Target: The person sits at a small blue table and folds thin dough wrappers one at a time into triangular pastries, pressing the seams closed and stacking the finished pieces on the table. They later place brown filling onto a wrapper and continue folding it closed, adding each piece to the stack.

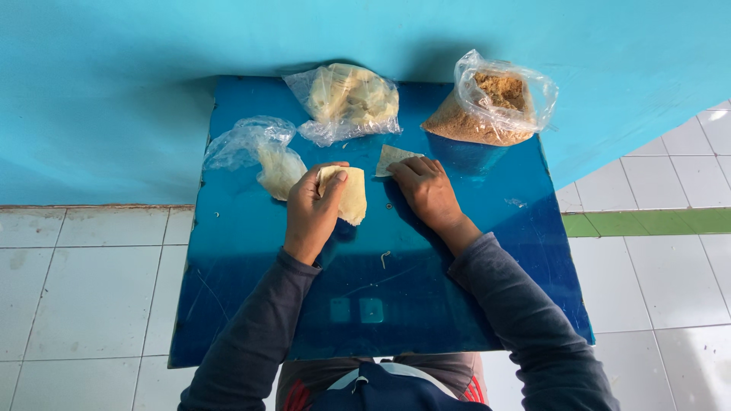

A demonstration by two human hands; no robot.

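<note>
Left hand clamps one pale wrapper; right hand lies flat, fingers together, pinning another sheet at twelve o'clock; brown filling bag is untouched.

long dark grey sleeves reach the wrists of both arms.

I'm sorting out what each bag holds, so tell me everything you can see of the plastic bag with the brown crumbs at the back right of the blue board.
The crumb bag is thin, clear, crinkled plastic, standing upright with its mouth open and the rim flaring outward. It is filled to well over half with a coarse, sandy-brown, crumb-like filling that slopes down toward its left base. It rests on the far right corner of the blue board, close to the turquoise wall. Neither hand touches it; the right hand lies nearer.
</note>
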